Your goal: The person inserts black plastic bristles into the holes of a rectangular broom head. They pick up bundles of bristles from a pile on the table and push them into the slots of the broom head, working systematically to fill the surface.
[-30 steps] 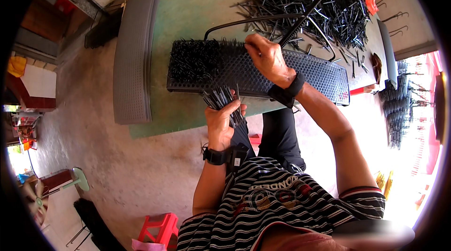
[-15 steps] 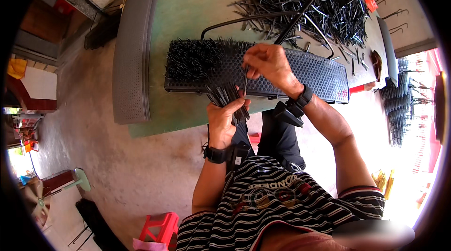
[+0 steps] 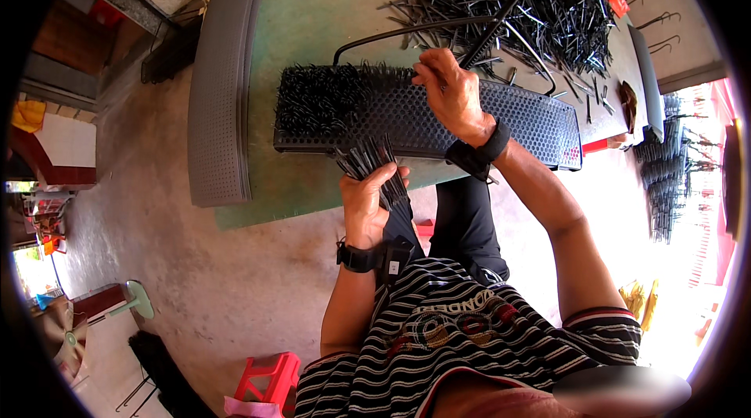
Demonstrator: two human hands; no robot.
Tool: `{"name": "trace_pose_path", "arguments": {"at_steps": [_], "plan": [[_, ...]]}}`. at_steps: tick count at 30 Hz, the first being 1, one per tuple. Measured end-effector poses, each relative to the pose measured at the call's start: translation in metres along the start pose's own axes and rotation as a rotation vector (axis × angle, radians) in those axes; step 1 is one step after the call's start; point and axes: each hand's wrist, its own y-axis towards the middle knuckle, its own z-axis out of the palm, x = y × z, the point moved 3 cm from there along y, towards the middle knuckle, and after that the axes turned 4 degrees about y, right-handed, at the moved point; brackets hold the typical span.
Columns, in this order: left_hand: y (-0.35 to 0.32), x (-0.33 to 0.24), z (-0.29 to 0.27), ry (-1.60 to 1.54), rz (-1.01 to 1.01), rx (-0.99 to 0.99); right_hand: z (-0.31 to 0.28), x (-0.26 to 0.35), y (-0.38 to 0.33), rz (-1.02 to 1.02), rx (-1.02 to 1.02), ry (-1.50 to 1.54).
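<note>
My left hand [image 3: 363, 205] is closed around a fanned bundle of thin black rods [image 3: 368, 160], held just in front of a long black perforated panel [image 3: 516, 124]. The left part of that panel is packed with upright black rods [image 3: 317, 101], while bare holes show over its right part. My right hand [image 3: 454, 97] hovers over the middle of the panel, beside the edge of the packed rods. Its fingers are pinched together; whatever is between them is hidden or too small to make out.
A large heap of loose black rods [image 3: 540, 11] covers the back right of the green table [image 3: 313, 23]. A black metal frame [image 3: 415, 29] rises behind the panel. Stacked grey perforated sheets [image 3: 223, 97] lie at the left. A red stool [image 3: 270, 379] stands on the floor.
My right hand has moved up and away from the bundle to the panel. The rod seen in its fingers before no longer shows. My left hand has shifted slightly left with the bundle.
</note>
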Motion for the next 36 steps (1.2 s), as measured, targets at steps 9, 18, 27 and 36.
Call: {"name": "trace_pose_path", "arguments": {"at_steps": [9, 18, 27, 36], "plan": [[-0.003, -0.001, 0.004, 0.018, 0.022, -0.033, 0.007, 0.0, 0.007, -0.275, 0.18, -0.416], [0.001, 0.004, 0.022, 0.02, -0.013, 0.071, -0.005, 0.009, -0.032, 0.703, 0.524, 0.333], [-0.002, 0.006, 0.022, 0.047, 0.01, 0.097, -0.025, 0.006, -0.006, -0.033, -0.045, 0.023], [-0.003, 0.002, 0.017, 0.018, 0.007, 0.003, -0.015, -0.007, -0.002, -0.152, 0.095, -0.205]]}}
